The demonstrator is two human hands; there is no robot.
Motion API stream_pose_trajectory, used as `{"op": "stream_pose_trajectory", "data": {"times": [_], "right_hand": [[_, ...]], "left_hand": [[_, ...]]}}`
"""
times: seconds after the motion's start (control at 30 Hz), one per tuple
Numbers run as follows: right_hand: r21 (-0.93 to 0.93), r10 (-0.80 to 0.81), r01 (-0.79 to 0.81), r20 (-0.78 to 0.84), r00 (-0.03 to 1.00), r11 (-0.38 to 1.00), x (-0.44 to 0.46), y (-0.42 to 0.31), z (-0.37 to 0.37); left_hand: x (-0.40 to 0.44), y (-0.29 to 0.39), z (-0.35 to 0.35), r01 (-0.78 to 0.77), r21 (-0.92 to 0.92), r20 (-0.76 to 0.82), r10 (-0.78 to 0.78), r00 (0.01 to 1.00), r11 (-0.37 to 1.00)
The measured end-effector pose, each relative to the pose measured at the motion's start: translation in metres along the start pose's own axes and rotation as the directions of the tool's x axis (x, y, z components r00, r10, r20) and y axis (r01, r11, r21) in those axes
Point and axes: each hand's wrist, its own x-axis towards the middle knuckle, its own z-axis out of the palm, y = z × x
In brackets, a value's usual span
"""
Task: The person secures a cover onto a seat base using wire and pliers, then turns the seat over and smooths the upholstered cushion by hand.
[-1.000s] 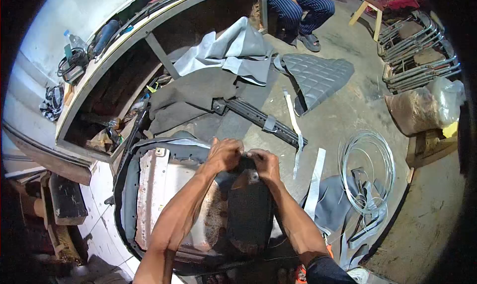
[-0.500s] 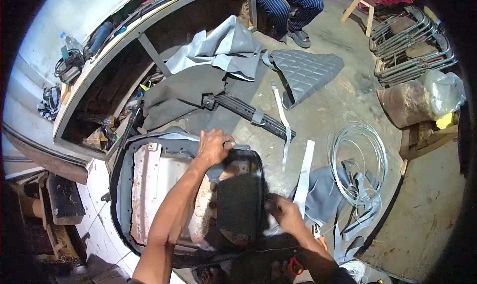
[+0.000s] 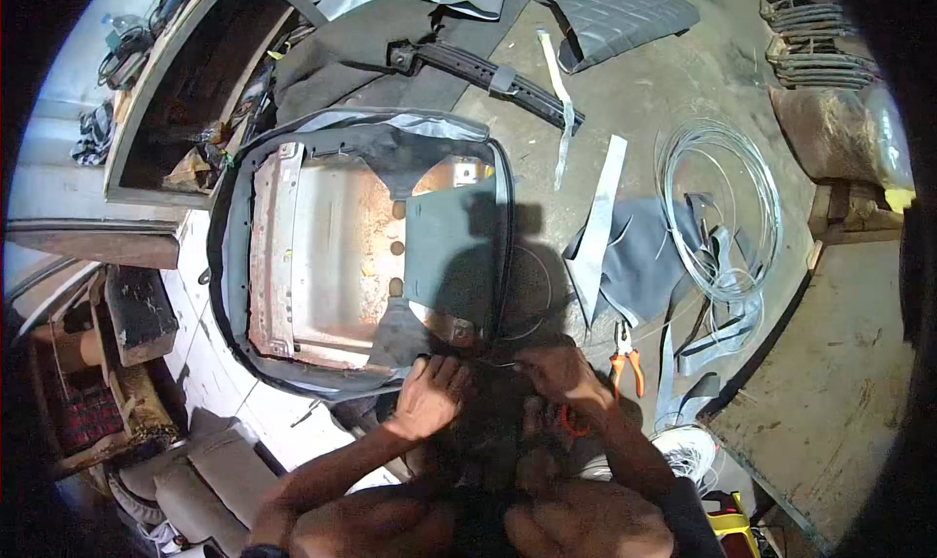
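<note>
A seat cushion (image 3: 327,236) lies underside up, its rusty metal pan framed by a dark cover edge. My left hand (image 3: 432,394) is closed on the cover's near edge, at the lower right of the cushion. Just right of it, my right hand (image 3: 561,371) is closed in shadow near the same corner, and a thin wire seems to run from its fingers. What exactly the right fingers pinch is too dark to tell. Orange-handled pliers (image 3: 625,358) lie on the floor to the right of my right hand.
A wire coil (image 3: 720,212) lies on grey fabric scraps (image 3: 639,265) at the right. Beyond the cushion are a black metal rail (image 3: 488,78) and quilted material (image 3: 620,17). A wooden board (image 3: 830,382) stands at the right, a shelf (image 3: 210,90) at the upper left.
The view has tilted down, moving the cushion lower in relation to my hands. My left hand has gone from the cushion's far edge to its near edge; my right hand has also come nearer.
</note>
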Motion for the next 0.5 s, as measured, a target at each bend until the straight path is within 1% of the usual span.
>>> {"op": "stream_pose_trajectory", "data": {"times": [0.03, 0.07, 0.13, 0.17, 0.2, 0.23, 0.27, 0.3, 0.33, 0.37, 0.4, 0.47, 0.5], "right_hand": [[-0.033, -0.072, 0.072, 0.013, 0.997, 0.997, -0.002, 0.000, -0.003], [-0.040, -0.073, 0.074, 0.026, 0.997, 0.996, -0.004, 0.000, -0.005], [0.131, -0.085, 0.081, 0.024, 0.996, 0.988, -0.002, -0.001, -0.008], [0.121, -0.114, 0.108, 0.041, 0.993, 0.987, 0.002, 0.001, -0.008], [0.058, -0.133, 0.134, -0.007, 0.991, 0.989, 0.003, 0.007, -0.003], [0.003, -0.146, 0.146, -0.054, 0.988, 0.989, 0.005, -0.002, -0.004], [0.034, -0.083, 0.086, -0.078, 0.994, 0.996, 0.006, -0.014, -0.006], [0.035, -0.089, 0.092, -0.079, 0.993, 0.995, 0.008, -0.015, -0.003], [-0.123, -0.141, 0.132, -0.073, 0.987, 0.984, 0.009, -0.013, 0.000], [-0.279, -0.186, 0.164, -0.057, 0.981, 0.946, 0.009, -0.009, 0.003], [-0.282, -0.187, 0.162, -0.064, 0.980, 0.946, 0.011, -0.006, 0.008], [-0.461, -0.348, 0.254, -0.129, 0.929, 0.850, 0.015, -0.004, 0.018], [-0.462, -0.351, 0.254, -0.137, 0.926, 0.850, 0.019, -0.004, 0.012]], "left_hand": [[-0.006, 0.007, 0.011, 0.165, 0.067, 0.014, -0.167, 0.986, 0.984], [-0.011, 0.013, 0.020, 0.198, 0.060, -0.090, -0.192, 0.977, 0.978], [-0.008, 0.019, 0.026, 0.254, 0.045, -0.132, -0.246, 0.960, 0.966], [-0.003, 0.018, 0.028, 0.293, 0.044, -0.169, -0.282, 0.944, 0.955], [0.003, 0.015, 0.034, 0.320, 0.054, -0.120, -0.311, 0.943, 0.946], [0.005, 0.016, 0.035, 0.340, 0.060, -0.125, -0.331, 0.935, 0.938], [0.007, 0.017, 0.035, 0.340, 0.042, -0.098, -0.335, 0.937, 0.939], [0.011, 0.016, 0.035, 0.330, 0.025, -0.074, -0.328, 0.942, 0.944], [0.013, 0.019, 0.038, 0.367, -0.001, -0.167, -0.362, 0.917, 0.930], [0.012, 0.020, 0.041, 0.363, -0.001, -0.168, -0.358, 0.918, 0.932], [0.013, 0.019, 0.041, 0.340, 0.020, -0.188, -0.330, 0.925, 0.940], [0.013, 0.018, 0.042, 0.312, 0.047, -0.205, -0.296, 0.933, 0.949], [0.015, 0.015, 0.037, 0.294, -0.010, -0.180, -0.291, 0.940, 0.956]]}}
